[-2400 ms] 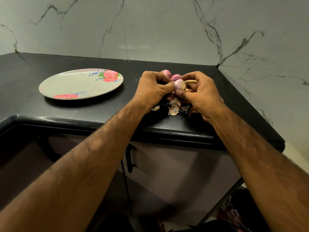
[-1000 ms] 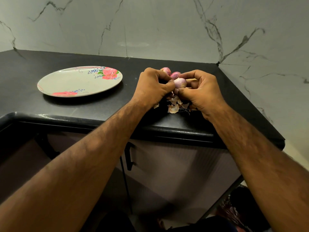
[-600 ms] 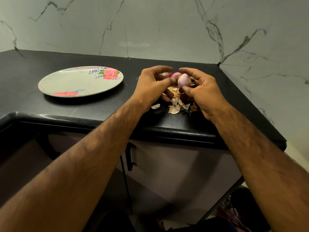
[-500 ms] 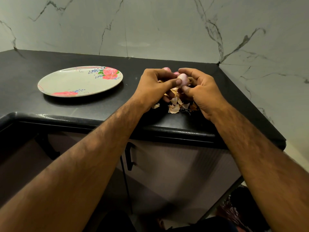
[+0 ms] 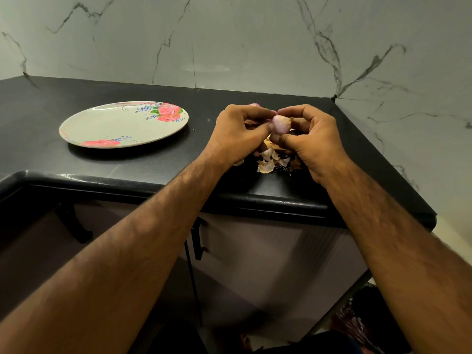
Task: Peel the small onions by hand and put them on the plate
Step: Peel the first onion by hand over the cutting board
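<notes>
Nudged rightward, onion (image 5: 280, 124) sits in right hand (image 5: 316, 141) grip.

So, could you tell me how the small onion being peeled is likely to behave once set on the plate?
The onion looks round, so it would probably roll on the shallow plate unless set down gently. Its bared surface looks smooth, so perhaps slightly slippery. The left hand and right hand hold it by fingertips alone, so it is likely light.
</notes>
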